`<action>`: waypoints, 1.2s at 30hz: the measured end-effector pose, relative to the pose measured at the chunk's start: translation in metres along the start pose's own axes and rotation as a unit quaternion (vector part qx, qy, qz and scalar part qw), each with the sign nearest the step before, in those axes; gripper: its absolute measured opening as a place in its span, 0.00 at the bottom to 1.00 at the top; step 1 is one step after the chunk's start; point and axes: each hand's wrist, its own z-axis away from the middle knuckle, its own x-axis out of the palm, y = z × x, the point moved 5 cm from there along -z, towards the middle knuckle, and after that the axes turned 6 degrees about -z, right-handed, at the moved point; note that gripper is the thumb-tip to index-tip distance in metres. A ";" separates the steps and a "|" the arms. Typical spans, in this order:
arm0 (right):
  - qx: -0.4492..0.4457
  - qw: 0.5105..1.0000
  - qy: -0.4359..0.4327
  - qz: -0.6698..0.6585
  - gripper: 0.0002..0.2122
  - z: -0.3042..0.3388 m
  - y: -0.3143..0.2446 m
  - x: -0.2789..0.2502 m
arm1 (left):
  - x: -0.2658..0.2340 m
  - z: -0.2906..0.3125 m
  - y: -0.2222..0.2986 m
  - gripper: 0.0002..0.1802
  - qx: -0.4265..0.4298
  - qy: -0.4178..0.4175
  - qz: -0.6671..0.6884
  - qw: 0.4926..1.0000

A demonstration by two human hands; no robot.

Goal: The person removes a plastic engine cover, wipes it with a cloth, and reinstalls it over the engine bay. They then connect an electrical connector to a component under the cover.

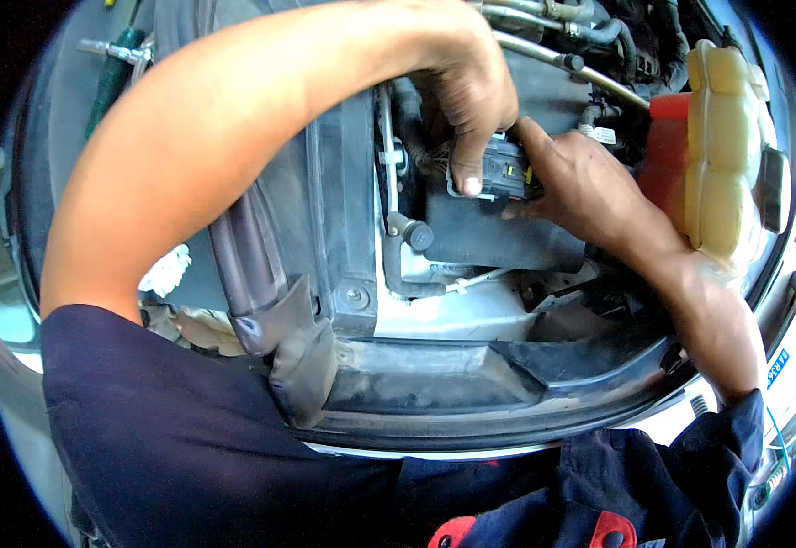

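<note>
A black electrical connector (506, 172) with a small yellow piece sits in the engine bay, above a flat dark panel (498, 224). My left hand (476, 100) reaches over from above, its thumb pressed on the connector's left end; its other fingers are mostly hidden behind it. From the right, my right hand (576, 178) pinches the connector's other end between thumb and fingers. A bundle of wires (430, 163) runs into the connector's left side, partly under my left hand. Whether the connector is joined to a part beneath it I cannot tell.
A yellowed coolant tank (722, 155) with red fluid stands right of my right hand. Metal pipes (544, 53) and hoses cross the far side. A thin pipe with a black cap (416, 235) lies near left. A ratchet (115, 52) rests far left. The car's front edge (416, 438) is close to my body.
</note>
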 end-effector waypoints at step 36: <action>0.052 0.996 0.047 0.063 0.06 -0.018 -0.009 0.001 | -0.010 0.022 0.005 0.24 -0.067 0.014 -0.088 0.994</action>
